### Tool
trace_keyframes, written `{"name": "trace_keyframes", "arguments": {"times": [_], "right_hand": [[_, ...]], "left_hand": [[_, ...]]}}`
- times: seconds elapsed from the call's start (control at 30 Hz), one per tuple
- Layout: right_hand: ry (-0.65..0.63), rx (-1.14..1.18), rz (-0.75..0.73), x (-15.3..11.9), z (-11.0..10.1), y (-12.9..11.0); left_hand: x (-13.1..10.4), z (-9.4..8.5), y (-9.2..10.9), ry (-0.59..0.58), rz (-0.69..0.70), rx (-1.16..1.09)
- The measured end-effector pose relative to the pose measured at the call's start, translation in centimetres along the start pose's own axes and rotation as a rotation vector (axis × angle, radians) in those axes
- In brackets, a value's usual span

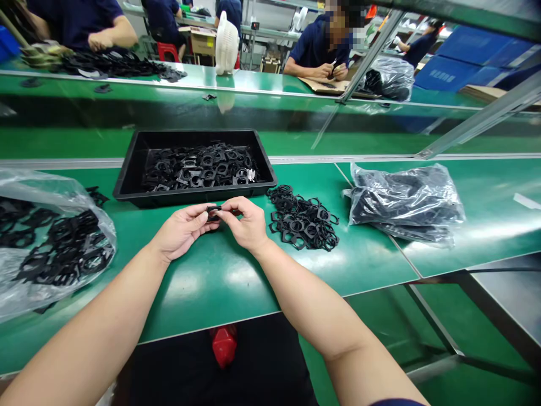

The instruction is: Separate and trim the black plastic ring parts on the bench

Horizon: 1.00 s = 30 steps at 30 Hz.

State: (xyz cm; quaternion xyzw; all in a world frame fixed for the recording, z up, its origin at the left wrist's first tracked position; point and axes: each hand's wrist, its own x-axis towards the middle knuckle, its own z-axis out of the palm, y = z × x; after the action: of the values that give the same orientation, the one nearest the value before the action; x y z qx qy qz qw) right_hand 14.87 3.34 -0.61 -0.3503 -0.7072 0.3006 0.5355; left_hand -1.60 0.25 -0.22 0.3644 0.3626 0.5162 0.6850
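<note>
Between the fingertips of both hands is a small black plastic part (213,211), mostly covered by the fingers. My left hand (182,230) pinches it from the left, thumb on top. From the other side my right hand (247,224) grips it, fingers closed. Just beyond the hands stands a black tray (127,177) holding a heap of black parts (203,166) with round openings. A loose pile of black ring-shaped parts (305,219) lies on the green table to the right of my right hand.
At the left, an open clear plastic bag (107,225) holds more black parts. A closed clear bag of black parts (406,200) lies at the right. Behind the tray run a ledge and a metal post (372,53). Across the bench, co-workers sit near a cream fan (227,42).
</note>
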Motion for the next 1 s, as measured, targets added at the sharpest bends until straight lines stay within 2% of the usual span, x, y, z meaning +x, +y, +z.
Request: {"name": "trace_keyframes", "arguments": {"times": [0.2, 0.37, 0.47, 0.57, 0.67, 0.73, 0.9, 1.0], "right_hand": [[0.006, -0.046, -0.047, 0.07, -0.16, -0.10], [-0.030, 0.073, 0.011, 0.26, -0.12, -0.28], [-0.009, 0.223, 0.130, 0.20, 0.14, -0.31], [-0.007, 0.431, 0.332, 0.19, 0.33, -0.24], [-0.047, 0.611, 0.523, 0.34, 0.24, -0.17], [-0.095, 0.652, 0.581, 0.43, 0.10, -0.19], [-0.174, 0.535, 0.471, 0.40, 0.05, -0.34], [-0.181, 0.493, 0.502, 0.44, 0.18, -0.23]], "left_hand": [[-0.05, 0.07, -0.05, -0.004, 0.000, 0.000], [-0.06, -0.06, 0.03, -0.007, -0.002, -0.005], [-0.14, 0.00, 0.09, -0.014, -0.009, 0.016], [-0.25, 0.09, 0.19, -0.027, -0.024, 0.042], [-0.31, 0.10, 0.35, -0.024, -0.056, 0.055], [-0.28, 0.07, 0.46, -0.020, -0.086, 0.061], [-0.18, 0.06, 0.62, 0.002, -0.138, 0.078], [-0.11, 0.20, 0.47, 0.011, -0.086, 0.089]]}}
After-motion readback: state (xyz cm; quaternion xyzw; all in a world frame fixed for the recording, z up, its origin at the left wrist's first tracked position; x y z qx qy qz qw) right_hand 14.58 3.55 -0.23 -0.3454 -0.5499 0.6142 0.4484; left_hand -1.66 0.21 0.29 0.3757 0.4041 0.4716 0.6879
